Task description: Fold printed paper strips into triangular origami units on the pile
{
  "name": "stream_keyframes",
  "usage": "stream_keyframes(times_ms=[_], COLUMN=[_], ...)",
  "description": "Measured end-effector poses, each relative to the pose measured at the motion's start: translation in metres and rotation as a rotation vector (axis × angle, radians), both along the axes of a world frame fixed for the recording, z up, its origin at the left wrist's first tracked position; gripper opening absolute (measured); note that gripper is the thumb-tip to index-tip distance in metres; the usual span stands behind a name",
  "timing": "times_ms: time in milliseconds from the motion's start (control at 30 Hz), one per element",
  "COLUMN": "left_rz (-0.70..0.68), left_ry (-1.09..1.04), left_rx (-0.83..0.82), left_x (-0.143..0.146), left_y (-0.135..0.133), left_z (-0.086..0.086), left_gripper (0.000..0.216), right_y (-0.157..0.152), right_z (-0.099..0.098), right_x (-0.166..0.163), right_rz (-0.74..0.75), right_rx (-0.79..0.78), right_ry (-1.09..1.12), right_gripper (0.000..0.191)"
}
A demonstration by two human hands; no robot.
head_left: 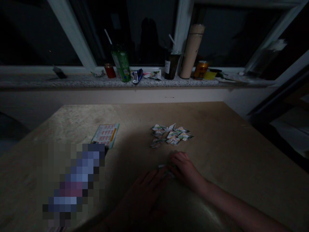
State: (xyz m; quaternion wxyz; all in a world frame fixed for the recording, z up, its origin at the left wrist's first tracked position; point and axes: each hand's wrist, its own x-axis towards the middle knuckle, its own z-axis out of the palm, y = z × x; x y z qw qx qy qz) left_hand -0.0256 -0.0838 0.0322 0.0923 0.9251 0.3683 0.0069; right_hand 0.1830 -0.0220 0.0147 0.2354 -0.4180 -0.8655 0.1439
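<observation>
Right hand [183, 166] and left hand [146, 187], grips indeterminate, at folded paper [169, 174] on dim brown tabletop [212, 129], windowsill [79, 79] beyond far edge

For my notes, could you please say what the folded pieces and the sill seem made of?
Folded pieces: probably printed paper, fairly matte, given crisp creases and coloured print.
Sill: apparently stone, perhaps granite, given its grey speckles; dim light leaves its polish unclear.

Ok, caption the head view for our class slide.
Left hand and right hand touch a paper, folded papers beyond.
</observation>
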Motion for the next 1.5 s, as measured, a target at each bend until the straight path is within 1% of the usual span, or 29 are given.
stream_keyframes(times_ms=[100, 167, 267, 467, 667, 733, 867, 967, 1067, 1233, 1333, 1500], left_rz=[0.003, -0.042, -0.063, -0.046, -0.030, 0.011, 0.178, 0.213, 0.171, 0.018, -0.074, -0.086], left_ry=[-0.004, -0.020, -0.063, -0.084, -0.108, -0.143, -0.307, -0.415, -0.374, -0.192, -0.132, -0.101], left_rx=[-0.007, -0.020, -0.041, -0.066, -0.096, -0.103, -0.145, -0.191, -0.197, -0.138, -0.138, -0.163], left_x=[-0.001, 0.000, 0.002, 0.005, 0.005, 0.005, 0.003, 0.002, 0.000, -0.004, -0.007, -0.009], left_y=[-0.002, -0.002, 0.000, 0.003, 0.004, 0.003, -0.001, -0.002, 0.000, -0.001, -0.003, -0.008], left_z=[-0.007, -0.008, -0.006, -0.001, -0.002, -0.003, -0.007, -0.009, -0.010, -0.006, -0.002, -0.003], left_gripper=[0.080, 0.082, 0.086, 0.083, 0.081, 0.076, 0.066, 0.061, 0.060, 0.077, 0.082, 0.081], right_y=[0.000, 0.000, 0.000, -0.001, 0.000, 0.000, 0.001, 0.001, 0.002, 0.000, 0.000, 0.000], right_z=[-0.004, -0.006, -0.008, -0.007, -0.013, -0.014, -0.015, -0.015, -0.014, -0.009, -0.006, -0.007], right_x=[-0.001, -0.002, -0.002, -0.001, -0.002, -0.002, -0.003, -0.003, -0.004, -0.007, -0.008, -0.008], right_rz=[-0.011, -0.003, 0.007, 0.010, 0.003, -0.005, 0.003, 0.002, -0.001, 0.007, 0.011, 0.008], right_rx=[0.016, 0.020, 0.032, 0.062, 0.133, 0.178, 0.228, 0.232, 0.222, 0.232, 0.237, 0.244], right_ry=[-0.023, -0.017, -0.013, -0.023, -0.073, -0.098, -0.143, -0.189, -0.246, -0.325, -0.353, -0.373], right_gripper=[0.005, 0.008, 0.013, 0.014, 0.011, 0.010, 0.010, 0.010, 0.009, 0.008, 0.008, 0.009])
